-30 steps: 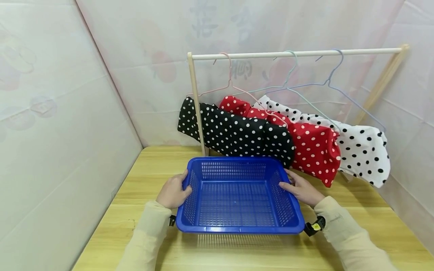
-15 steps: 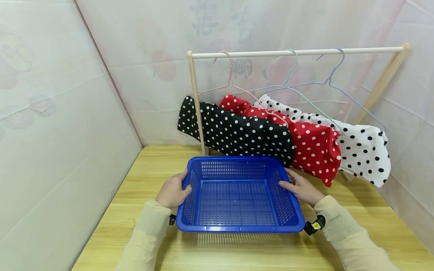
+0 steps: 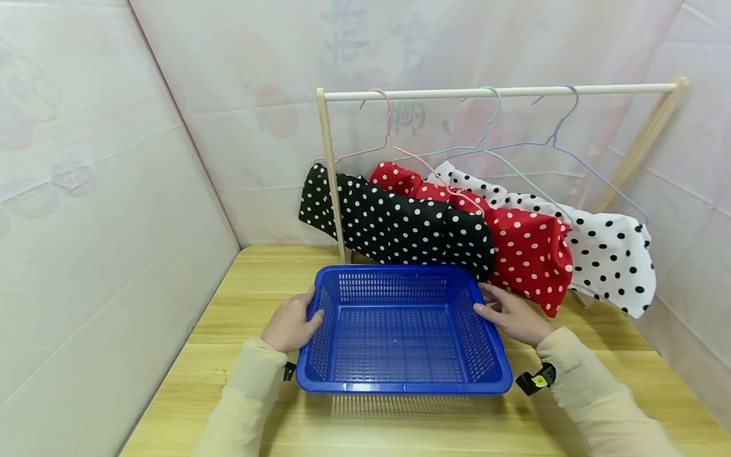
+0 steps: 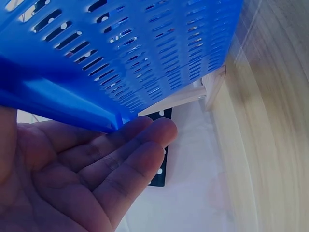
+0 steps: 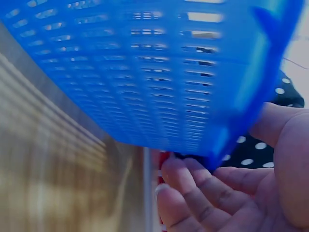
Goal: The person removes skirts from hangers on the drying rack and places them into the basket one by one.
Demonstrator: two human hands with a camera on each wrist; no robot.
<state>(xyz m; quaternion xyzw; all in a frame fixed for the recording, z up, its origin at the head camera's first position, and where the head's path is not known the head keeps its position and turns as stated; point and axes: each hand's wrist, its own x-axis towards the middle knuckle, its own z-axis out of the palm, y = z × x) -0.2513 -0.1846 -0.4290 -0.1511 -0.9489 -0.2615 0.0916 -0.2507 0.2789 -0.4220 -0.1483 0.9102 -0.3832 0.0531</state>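
Observation:
A blue plastic basket [image 3: 394, 343] with slotted sides and nothing in it sits on the table. My left hand [image 3: 290, 322] holds its left rim, thumb over the inner side. In the left wrist view the fingers [image 4: 130, 166] lie outside, under the rim. On the opposite side my right hand [image 3: 514, 314] has its thumb over the right rim. Its fingers [image 5: 207, 193] reach along the outside below the rim in the right wrist view. A black polka-dot garment [image 3: 400, 219] hangs just behind the basket; the right fingertips are close to it.
A wooden rack with a white rail [image 3: 422, 94] stands behind, carrying pink, green and blue hangers. A red polka-dot garment [image 3: 531, 247] and a white one with black dots [image 3: 613, 254] hang to the right. Pale cloth walls surround the wooden table [image 3: 211, 374].
My right hand and forearm have shifted slightly to the right, the thumb drawing back a little over the rim. The left hand and the basket have hardly moved.

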